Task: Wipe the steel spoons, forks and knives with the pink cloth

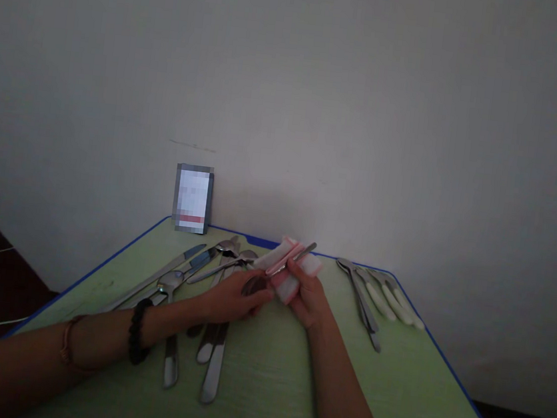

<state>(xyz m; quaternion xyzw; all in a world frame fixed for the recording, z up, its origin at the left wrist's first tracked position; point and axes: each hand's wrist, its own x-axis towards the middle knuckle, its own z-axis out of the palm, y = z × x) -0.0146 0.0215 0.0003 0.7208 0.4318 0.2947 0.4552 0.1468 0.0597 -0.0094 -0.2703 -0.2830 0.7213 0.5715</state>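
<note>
Both hands meet over the middle of the table around one metal spoon [255, 285]. My left hand [236, 296] is closed at its dark, shiny bowl end. My right hand [306, 296] is closed on a pink and white cloth [290, 284], with its thumb pressing the spoon's handle against the fabric. The handle's tip sticks out past the cloth to the upper right. Beneath and beside my left forearm lie several loose pieces of cutlery, among them a spoon [170, 280] and a knife [149, 281]; the arm covers part of them.
To the right lie several spoons [361, 299] in a stack, beside cutlery with white handles [389, 301]. A phone [192, 199] with a lit screen leans on the wall [370, 112]. The green table [269, 382] has a blue edge, its far side near the wall.
</note>
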